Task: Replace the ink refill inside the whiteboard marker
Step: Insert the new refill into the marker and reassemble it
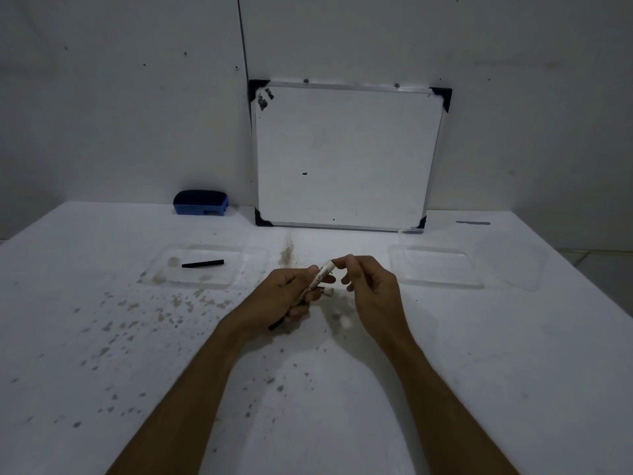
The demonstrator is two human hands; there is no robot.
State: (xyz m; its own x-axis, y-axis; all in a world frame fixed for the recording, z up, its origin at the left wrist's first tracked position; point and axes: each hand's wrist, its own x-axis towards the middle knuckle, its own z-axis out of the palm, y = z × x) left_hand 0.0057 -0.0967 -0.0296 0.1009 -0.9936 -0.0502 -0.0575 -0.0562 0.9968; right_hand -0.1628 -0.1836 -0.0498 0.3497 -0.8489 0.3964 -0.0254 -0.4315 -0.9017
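My left hand grips a white whiteboard marker with black lettering, tilted up to the right; its black cap end pokes out below the palm. The thumb and forefinger of my right hand pinch the marker's upper white end. A small white end plug sits just under the barrel by my left fingers; who holds it I cannot tell. A black ink refill stick lies in a clear tray to the left.
A small whiteboard leans on the wall at the back. A blue eraser stands left of it. A second clear tray and a clear lid lie on the right. The white table is stained.
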